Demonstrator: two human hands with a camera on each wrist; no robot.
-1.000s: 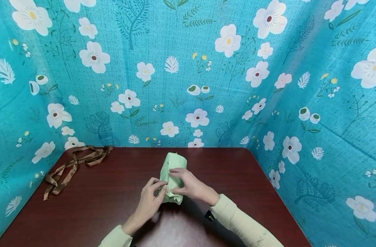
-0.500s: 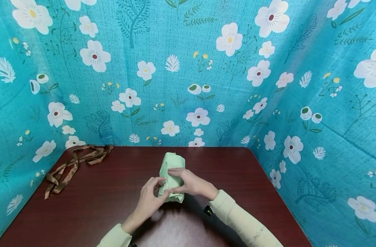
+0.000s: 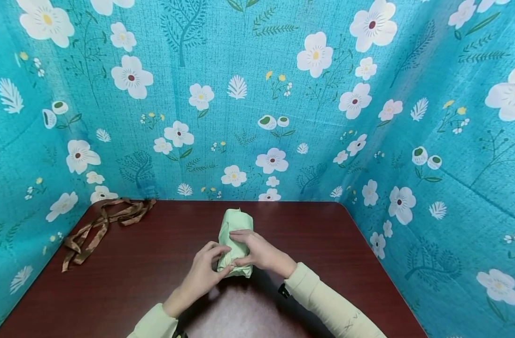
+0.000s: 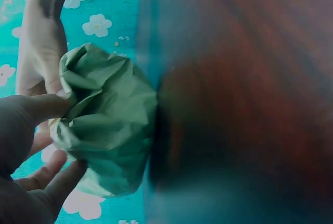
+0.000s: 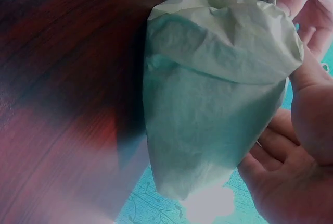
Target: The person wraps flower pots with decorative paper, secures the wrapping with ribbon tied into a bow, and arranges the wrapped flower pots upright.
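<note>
A package wrapped in crumpled pale green paper (image 3: 240,220) lies on the dark red-brown table (image 3: 308,234), its folded end toward the person. From the right side, the right hand (image 3: 263,253) holds it, fingers across the top and thumb nearer the folded end. The left hand (image 3: 202,270) is at the near left corner, its thumb and bent fingers gripping the gathered paper. In the left wrist view, pleats and creases show on the end of the package (image 4: 114,109) beside the left hand's fingers (image 4: 62,182). In the right wrist view, a folded flap crosses the wrapped package (image 5: 208,114). What is inside is hidden.
A crumpled brown ribbon (image 3: 101,223) lies at the table's far left corner. Blue floral cloth (image 3: 240,117) hangs behind the table and along both sides.
The left hand's thumb and fingers have shifted slightly toward the person along the paper's near end, and their gap has widened. The right hand stays on the package, which has moved slightly left.
</note>
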